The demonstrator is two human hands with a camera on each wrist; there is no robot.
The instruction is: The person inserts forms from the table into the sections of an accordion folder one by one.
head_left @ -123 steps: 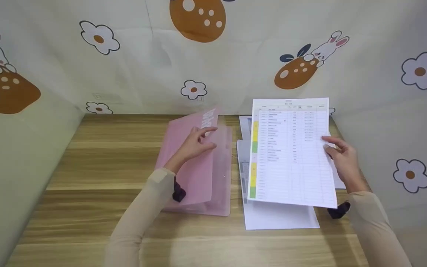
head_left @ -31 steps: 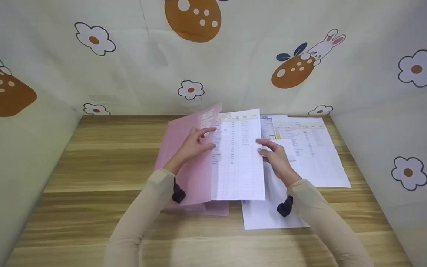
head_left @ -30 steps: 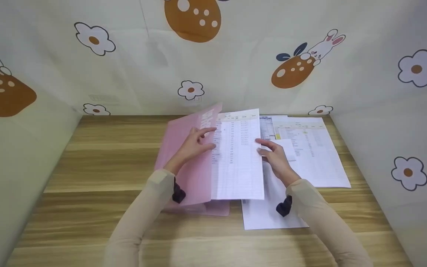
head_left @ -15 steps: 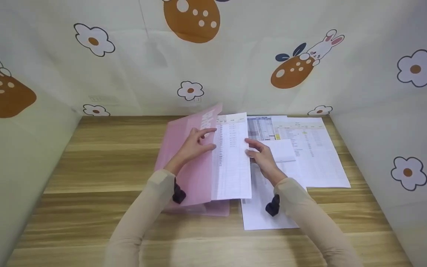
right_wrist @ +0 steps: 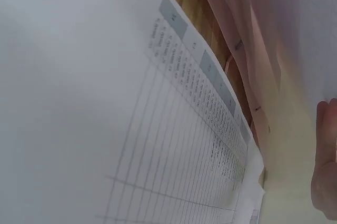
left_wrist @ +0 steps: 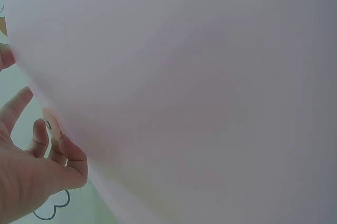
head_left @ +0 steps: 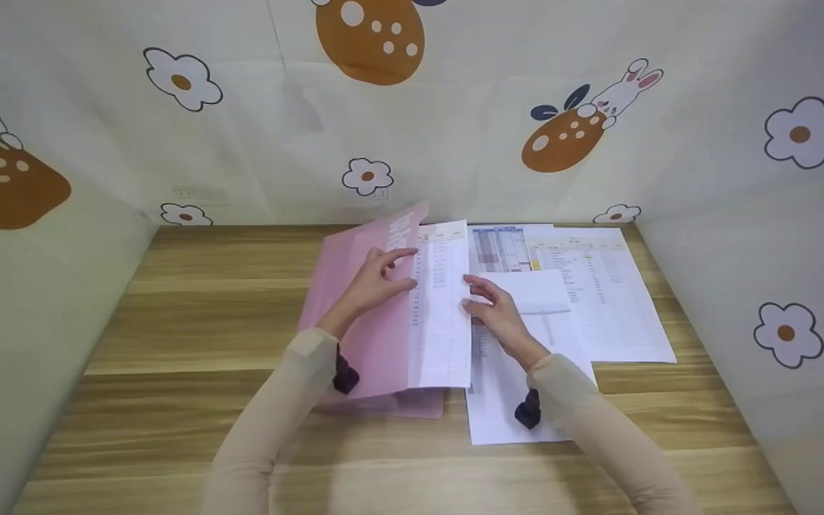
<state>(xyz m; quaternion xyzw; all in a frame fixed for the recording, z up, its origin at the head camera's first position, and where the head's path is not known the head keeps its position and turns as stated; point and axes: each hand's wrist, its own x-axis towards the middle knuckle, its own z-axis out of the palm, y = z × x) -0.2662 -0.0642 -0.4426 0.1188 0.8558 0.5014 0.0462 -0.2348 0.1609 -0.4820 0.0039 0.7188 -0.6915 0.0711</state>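
A translucent pink folder [head_left: 365, 322] lies open on the wooden table [head_left: 190, 307], its front cover tilted up. My left hand [head_left: 405, 268] grips the cover's right edge and holds it raised; the cover [left_wrist: 200, 87] fills the left wrist view beside that hand [left_wrist: 31, 166]. My right hand [head_left: 471, 293] pinches the right edge of a printed table sheet [head_left: 444, 315], which lies partly under the cover inside the folder. The right wrist view shows the sheet [right_wrist: 116, 129] close up, with the pink folder [right_wrist: 258, 55] beyond it.
Several printed sheets [head_left: 598, 293] lie spread on the table right of the folder, one reaching toward the front edge [head_left: 505, 422]. Patterned cloth walls [head_left: 455, 143] close in the table at the back and both sides.
My right hand carried the sheet from the right side of the table leftward and slid it under the raised cover; less of it shows now. The left hand has held still.
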